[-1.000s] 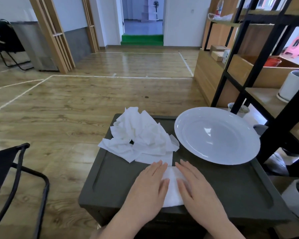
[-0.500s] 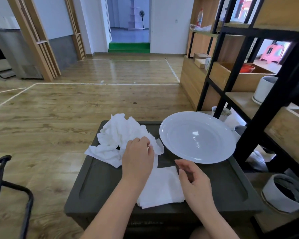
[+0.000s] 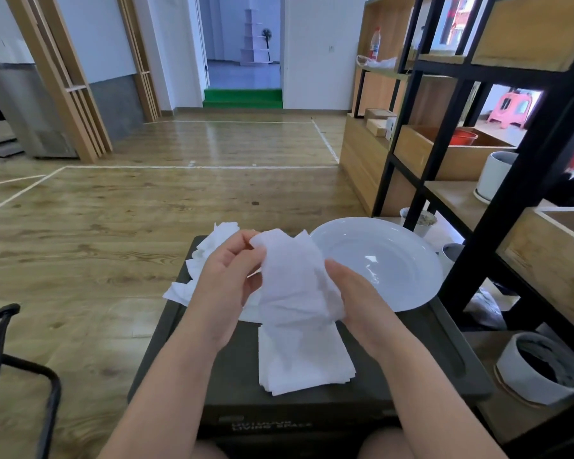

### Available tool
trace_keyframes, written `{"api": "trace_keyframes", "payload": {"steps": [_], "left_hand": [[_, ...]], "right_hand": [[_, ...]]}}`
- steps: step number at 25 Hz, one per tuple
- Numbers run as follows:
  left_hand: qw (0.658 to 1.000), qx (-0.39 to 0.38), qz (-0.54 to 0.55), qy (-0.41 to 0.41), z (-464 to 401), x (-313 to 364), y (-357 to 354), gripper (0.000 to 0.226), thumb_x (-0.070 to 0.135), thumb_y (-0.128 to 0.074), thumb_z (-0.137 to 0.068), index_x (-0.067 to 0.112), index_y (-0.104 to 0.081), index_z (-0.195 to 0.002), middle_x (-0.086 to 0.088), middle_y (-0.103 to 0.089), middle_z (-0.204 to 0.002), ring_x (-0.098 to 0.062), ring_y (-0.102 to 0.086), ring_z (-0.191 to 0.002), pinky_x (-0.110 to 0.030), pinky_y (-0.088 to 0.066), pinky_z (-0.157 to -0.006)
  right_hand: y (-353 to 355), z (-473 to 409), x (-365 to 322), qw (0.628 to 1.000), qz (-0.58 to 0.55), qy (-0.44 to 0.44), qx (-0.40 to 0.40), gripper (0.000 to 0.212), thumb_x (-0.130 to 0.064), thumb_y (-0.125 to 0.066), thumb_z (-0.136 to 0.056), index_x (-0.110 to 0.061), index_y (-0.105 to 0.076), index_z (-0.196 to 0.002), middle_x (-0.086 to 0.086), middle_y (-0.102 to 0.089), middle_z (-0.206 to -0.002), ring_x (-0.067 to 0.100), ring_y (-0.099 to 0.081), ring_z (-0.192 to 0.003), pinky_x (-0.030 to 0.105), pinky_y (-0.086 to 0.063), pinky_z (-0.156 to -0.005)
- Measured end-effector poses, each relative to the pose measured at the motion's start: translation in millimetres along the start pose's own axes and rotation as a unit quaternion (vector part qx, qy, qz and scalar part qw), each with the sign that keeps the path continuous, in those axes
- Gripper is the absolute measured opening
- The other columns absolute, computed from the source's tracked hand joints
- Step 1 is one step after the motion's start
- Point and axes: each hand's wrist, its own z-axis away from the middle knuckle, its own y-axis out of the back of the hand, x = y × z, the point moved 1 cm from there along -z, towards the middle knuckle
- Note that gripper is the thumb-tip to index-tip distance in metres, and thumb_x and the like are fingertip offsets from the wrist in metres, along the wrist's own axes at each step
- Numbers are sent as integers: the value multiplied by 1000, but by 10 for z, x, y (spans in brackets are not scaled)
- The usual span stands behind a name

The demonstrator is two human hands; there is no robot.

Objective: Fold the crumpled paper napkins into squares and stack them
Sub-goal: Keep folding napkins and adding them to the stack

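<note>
A crumpled white napkin (image 3: 294, 279) hangs in the air above the dark box top (image 3: 411, 352). My left hand (image 3: 227, 279) pinches its upper left corner. My right hand (image 3: 352, 293) holds its right edge lower down. Under the lifted napkin lies a folded square napkin stack (image 3: 304, 362) near the box's front edge. A pile of crumpled napkins (image 3: 199, 263) sits at the back left of the box, partly hidden behind my left hand.
A large white plate (image 3: 385, 263) rests on the box's back right corner. A black and wood shelf unit (image 3: 478, 180) stands close on the right, with a grey pot (image 3: 540, 369) on the floor. A black chair frame (image 3: 10, 359) is at the left.
My left hand took a napkin from the crumpled pile and lifted it over the folded one. My right hand left the folded napkin and rose to take the lifted napkin's right edge.
</note>
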Motion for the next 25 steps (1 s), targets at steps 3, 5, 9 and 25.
{"api": "trace_keyframes", "payload": {"steps": [3, 5, 9, 25], "left_hand": [[997, 10, 75, 25, 33, -28, 74, 14, 23, -48, -83, 19, -59, -76, 0, -59, -81, -15, -54, -75, -24, -45, -62], [995, 38, 78, 41, 38, -114, 84, 15, 24, -49, -89, 16, -56, -80, -1, -58, -79, -19, -54, -78, -31, -43, -68], [988, 92, 95, 75, 90, -272, 78, 26, 26, -46, -98, 8, -63, -103, -5, -71, -98, -20, -67, -94, -32, -50, -78], [991, 98, -80, 31, 253, -328, 106, 14, 16, -68, -86, 24, -74, -96, 2, -76, -98, -17, -70, -95, -34, -53, -82]], "right_hand": [[-14, 81, -15, 990, -85, -94, -66, 51, -61, -42, -91, -24, -74, -106, 4, -71, -115, 22, -64, -110, 42, -48, -97], [-44, 130, 18, 991, -95, -56, -79, 37, -49, -53, -91, -22, -75, -101, 6, -72, -111, 22, -67, -105, 36, -52, -88], [-56, 184, 20, 995, -92, 6, -46, 22, -37, -58, -91, -25, -74, -99, 1, -74, -107, 21, -69, -101, 36, -55, -86], [27, 101, 42, 972, -222, 33, -68, 28, -18, -64, -82, -17, -56, -110, 3, -70, -89, 19, -65, -78, 30, -54, -66]]}}
